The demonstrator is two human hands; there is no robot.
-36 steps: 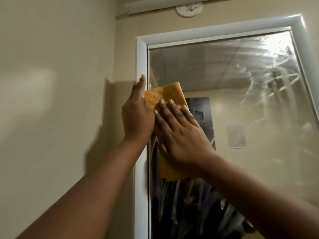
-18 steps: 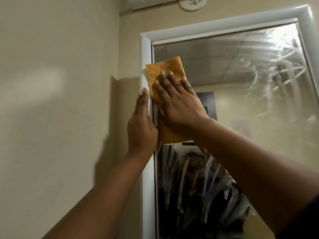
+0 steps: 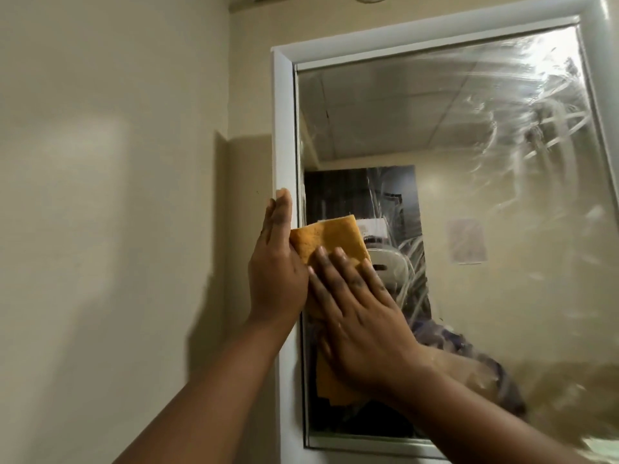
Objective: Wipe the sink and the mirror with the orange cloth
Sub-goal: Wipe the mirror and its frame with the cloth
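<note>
On a cream wall [image 3: 117, 162], the orange cloth [image 3: 330, 242] is pressed to the streaked mirror [image 3: 469, 162], long axis vertical, under the flat-fingered right hand [image 3: 361, 316]; the white frame [image 3: 284, 128] is touched by the straight-fingered left hand [image 3: 276, 269].

Coarse matt orange cloth [image 3: 327, 240] on glossy, streak-smeared mirror [image 3: 469, 182] glass; smooth white frame [image 3: 284, 128], matt wall [image 3: 117, 195].

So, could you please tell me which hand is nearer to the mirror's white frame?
Left. The left hand rests on the white frame; the right hand presses the orange cloth against the glass.
</note>
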